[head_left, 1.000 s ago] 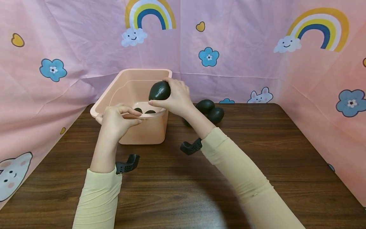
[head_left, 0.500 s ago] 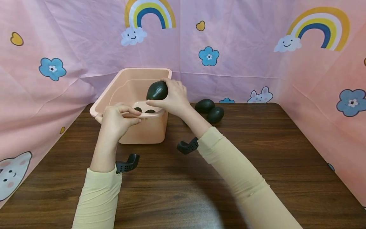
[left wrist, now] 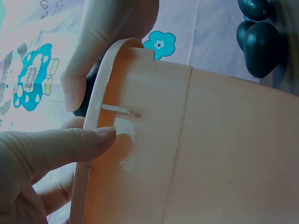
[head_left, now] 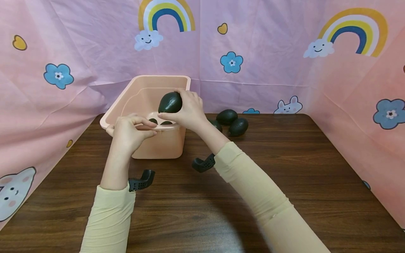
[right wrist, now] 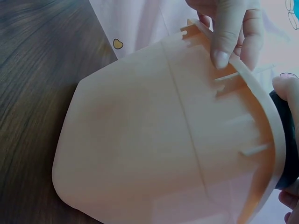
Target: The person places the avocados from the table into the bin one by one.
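My right hand (head_left: pixel 191 109) grips a dark green avocado (head_left: pixel 169 103) over the mouth of a peach plastic bin (head_left: pixel 159 144). The thumb lies under the avocado and the fingers reach over its top. At the bin's near rim, my left hand (head_left: pixel 126 135) pinches the edge. Its thumb (left wrist: pixel 91 143) presses on the outer wall in the left wrist view, with the other fingers on the inner side. Inside the bin, the tops of two avocados (head_left: pixel 166 123) show past the rim; the rest of the bin's floor is hidden.
Three more avocados (head_left: pixel 226 117) lie on the dark wooden table (head_left: pixel 284 168) right of the bin, one partly covered by the right forearm. A patterned pink cloth (head_left: pixel 262 63) stands behind and at both sides. Each wrist carries a black mount (head_left: pixel 142 181).
My right hand has shifted left and slightly down with the avocado, farther over the bin. A third loose avocado shows more from behind the forearm. The left hand stays put.
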A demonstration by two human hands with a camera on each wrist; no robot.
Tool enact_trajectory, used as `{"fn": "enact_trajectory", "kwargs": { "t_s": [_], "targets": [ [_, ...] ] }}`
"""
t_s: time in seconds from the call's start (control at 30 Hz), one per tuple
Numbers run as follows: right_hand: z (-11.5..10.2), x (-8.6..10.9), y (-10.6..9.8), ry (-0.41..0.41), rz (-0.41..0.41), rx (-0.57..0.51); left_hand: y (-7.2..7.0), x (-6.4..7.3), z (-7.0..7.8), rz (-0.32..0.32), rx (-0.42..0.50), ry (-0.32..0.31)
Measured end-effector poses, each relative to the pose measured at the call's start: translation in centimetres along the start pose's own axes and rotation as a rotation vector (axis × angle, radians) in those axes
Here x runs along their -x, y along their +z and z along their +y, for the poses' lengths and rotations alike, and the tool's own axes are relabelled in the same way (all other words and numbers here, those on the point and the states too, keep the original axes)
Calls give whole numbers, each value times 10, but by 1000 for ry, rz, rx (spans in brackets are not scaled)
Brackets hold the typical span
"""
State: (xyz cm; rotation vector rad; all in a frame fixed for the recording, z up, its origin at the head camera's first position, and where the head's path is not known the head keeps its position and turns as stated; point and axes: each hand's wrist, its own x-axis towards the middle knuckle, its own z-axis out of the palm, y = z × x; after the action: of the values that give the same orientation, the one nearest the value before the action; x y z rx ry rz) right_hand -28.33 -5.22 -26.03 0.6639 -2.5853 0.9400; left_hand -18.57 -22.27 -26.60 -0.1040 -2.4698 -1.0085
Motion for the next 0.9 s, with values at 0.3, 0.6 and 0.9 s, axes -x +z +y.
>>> {"fn": "enact_trajectory", "kwargs": {
  "t_s": [0.3, 0.6, 0.9],
  "targets": [
    [0, -1, 4, 3, -22, 9, 0, 0, 0, 6, 2, 3],
    [2, -1, 8, 44, -76, -3, 0, 0, 1, 6, 11, 1],
    [3, -2, 10, 96, -138, -20, 0, 0, 1, -1, 13, -7]
  ]
}}
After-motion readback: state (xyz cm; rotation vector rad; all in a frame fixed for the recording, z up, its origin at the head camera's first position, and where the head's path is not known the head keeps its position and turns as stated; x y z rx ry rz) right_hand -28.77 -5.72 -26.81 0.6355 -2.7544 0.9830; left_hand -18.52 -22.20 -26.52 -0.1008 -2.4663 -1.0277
